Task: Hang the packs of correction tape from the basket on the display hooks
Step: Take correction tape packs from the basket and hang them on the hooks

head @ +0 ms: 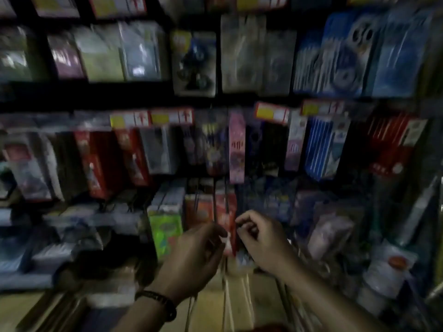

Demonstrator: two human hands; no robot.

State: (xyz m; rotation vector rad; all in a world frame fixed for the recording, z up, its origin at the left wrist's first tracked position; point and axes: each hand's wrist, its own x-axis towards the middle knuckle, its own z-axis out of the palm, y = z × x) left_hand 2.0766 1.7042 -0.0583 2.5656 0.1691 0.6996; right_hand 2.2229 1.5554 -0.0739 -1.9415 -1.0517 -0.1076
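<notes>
The view is dark and blurred. Low in the middle, my left hand and my right hand meet at a red and white pack of correction tape. Both hands pinch its upper part, left from the left side, right from the right. The pack stands upright in front of the lowest row of hanging goods, at a thin display hook that runs toward me. I cannot tell whether the pack sits on the hook. The basket is not clearly visible; a red edge shows at the bottom.
Rows of hanging stationery packs fill the wall, with yellow and red price tags on the rails. A green pack hangs just left of my hands. White bottles stand at the lower right. Cardboard boxes lie below.
</notes>
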